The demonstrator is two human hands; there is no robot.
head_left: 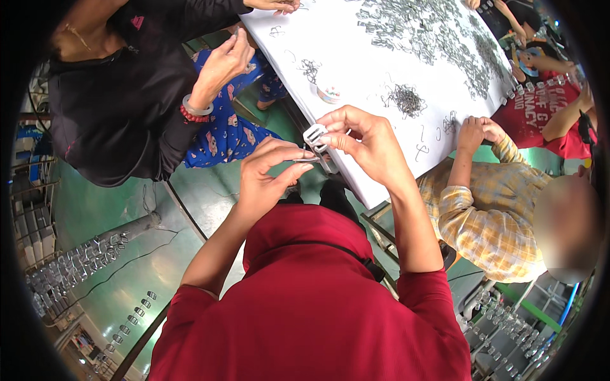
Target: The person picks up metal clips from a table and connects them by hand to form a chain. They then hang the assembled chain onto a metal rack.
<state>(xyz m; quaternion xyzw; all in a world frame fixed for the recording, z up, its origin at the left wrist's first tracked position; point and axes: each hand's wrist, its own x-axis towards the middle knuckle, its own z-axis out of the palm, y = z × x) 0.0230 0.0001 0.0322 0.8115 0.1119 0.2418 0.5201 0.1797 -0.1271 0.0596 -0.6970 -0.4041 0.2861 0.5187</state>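
Observation:
My right hand [370, 145] pinches a small silver metal buckle [315, 136] with slots between thumb and forefinger, close to the table's near edge. Just below and left of it, my left hand [270, 170] is closed in a pinch on a thin metal piece [307, 160], seen nearly edge-on; its exact kind is not clear. The two pieces are very near each other, and I cannot tell whether they touch. Both hands are held up in front of my red shirt, at the corner of the white-covered table [356, 171].
A pile of dark wire pieces [406, 100] and many scattered metal buckles [413, 32] lie on the table. A small white cup [328, 94] stands near the left edge. Co-workers sit left and right. Strung metal parts [79, 267] hang at lower left.

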